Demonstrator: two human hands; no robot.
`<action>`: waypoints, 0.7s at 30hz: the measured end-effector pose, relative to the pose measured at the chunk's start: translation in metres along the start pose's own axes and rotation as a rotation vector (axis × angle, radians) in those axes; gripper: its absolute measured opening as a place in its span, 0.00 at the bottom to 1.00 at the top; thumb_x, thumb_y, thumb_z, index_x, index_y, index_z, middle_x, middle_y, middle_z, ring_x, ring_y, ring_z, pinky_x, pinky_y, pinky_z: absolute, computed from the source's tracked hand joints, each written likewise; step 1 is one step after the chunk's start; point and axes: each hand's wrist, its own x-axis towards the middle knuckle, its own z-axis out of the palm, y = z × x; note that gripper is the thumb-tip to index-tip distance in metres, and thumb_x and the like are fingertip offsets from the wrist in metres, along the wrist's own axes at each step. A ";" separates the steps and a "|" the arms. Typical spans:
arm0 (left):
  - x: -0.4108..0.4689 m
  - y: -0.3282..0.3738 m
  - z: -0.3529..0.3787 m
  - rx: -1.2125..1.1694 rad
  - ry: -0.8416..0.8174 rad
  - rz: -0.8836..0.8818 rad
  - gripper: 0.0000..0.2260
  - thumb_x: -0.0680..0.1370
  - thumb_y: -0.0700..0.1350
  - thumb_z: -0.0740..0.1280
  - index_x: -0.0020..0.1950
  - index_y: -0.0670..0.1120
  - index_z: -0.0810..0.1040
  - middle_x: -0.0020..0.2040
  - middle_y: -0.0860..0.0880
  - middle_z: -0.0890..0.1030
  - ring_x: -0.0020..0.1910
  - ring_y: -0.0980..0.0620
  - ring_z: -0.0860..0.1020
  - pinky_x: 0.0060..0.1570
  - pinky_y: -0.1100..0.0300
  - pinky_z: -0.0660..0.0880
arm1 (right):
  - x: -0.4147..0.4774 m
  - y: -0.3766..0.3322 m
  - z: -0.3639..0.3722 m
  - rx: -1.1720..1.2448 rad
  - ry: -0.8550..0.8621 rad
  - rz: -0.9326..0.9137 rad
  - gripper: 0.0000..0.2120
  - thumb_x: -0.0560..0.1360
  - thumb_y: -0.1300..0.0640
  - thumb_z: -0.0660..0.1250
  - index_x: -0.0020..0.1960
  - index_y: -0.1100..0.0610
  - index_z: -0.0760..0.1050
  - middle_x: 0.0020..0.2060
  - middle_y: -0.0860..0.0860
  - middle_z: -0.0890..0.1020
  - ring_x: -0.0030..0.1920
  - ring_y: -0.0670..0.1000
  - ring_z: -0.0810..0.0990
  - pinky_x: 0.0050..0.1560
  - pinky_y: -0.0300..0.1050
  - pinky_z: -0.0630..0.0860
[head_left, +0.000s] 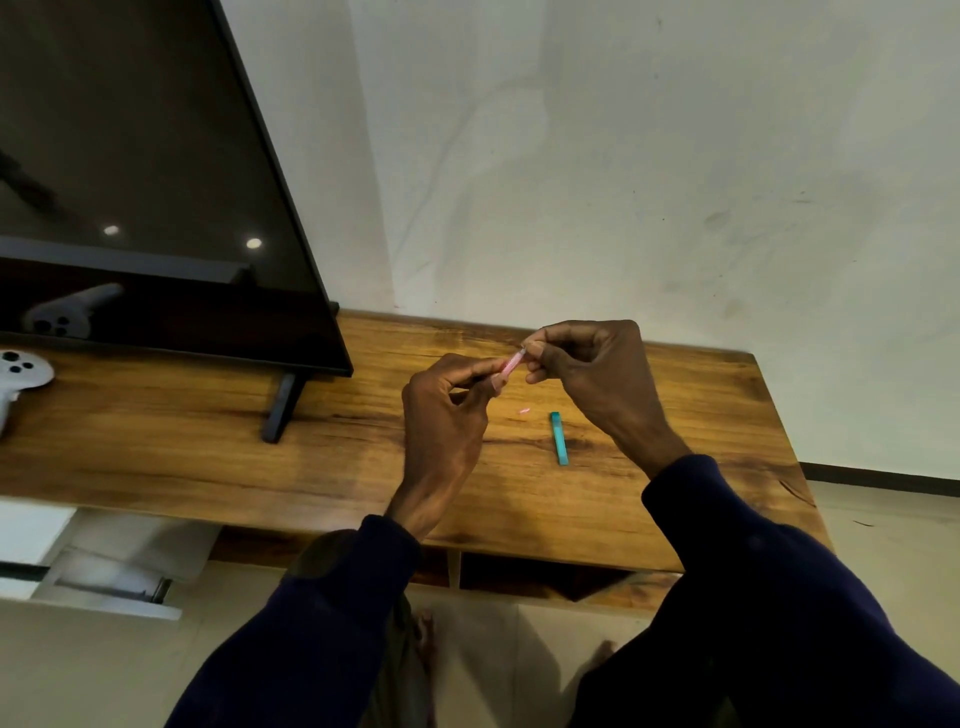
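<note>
1. Your left hand (447, 410) and right hand (592, 374) were both curled, each pinching one end of a thin pink stick (511, 364) between thumb and fingertips. They held it above the desk (208, 457), near its back edge.
2. The step looked like peeling or tearing the wrapper at the stick's upper end. To do it well, you needed the left hand to hold firm low down while the right worked only the tip. Pulling along the stick rather than across it would have saved it from bending or snapping.
3. A tiny pink scrap (523, 411) lay on the desk at about 6 o'clock from the stick, probably torn wrapper. Such bits scatter, so working low over the desk was wise.
4. A teal stick (559, 437) lay flat at 5 o'clock from your hands, near the scrap but apart from it, and untouched.
5. The open compartment (545, 571) under the desk, at 6 o'clock, was in shadow, so I could not tell what it held. What looked like a white drawer (104, 577) at 8 o'clock showed no contents.
6. The television (156, 182) and a white controller (21, 369) sat off at 9 to 10 o'clock, well apart from your work.
</note>
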 end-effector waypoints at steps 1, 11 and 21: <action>-0.001 0.001 0.000 0.016 0.004 0.013 0.10 0.80 0.40 0.73 0.61 0.45 0.86 0.51 0.49 0.87 0.50 0.54 0.84 0.47 0.65 0.81 | -0.001 0.001 0.001 -0.004 0.007 -0.005 0.03 0.77 0.61 0.74 0.50 0.59 0.85 0.40 0.51 0.88 0.38 0.49 0.88 0.41 0.39 0.85; -0.005 0.005 -0.001 0.122 0.002 0.102 0.11 0.81 0.39 0.71 0.63 0.42 0.85 0.51 0.45 0.85 0.50 0.50 0.83 0.47 0.51 0.83 | -0.007 0.003 0.005 0.103 0.023 0.018 0.05 0.77 0.61 0.73 0.52 0.61 0.86 0.42 0.55 0.88 0.39 0.50 0.88 0.41 0.38 0.84; -0.003 -0.005 0.001 -0.008 -0.013 -0.045 0.10 0.79 0.39 0.73 0.60 0.43 0.86 0.50 0.48 0.87 0.49 0.53 0.84 0.48 0.60 0.82 | -0.002 0.006 0.001 0.076 -0.040 0.027 0.08 0.75 0.61 0.75 0.53 0.63 0.86 0.42 0.54 0.89 0.40 0.51 0.89 0.42 0.39 0.84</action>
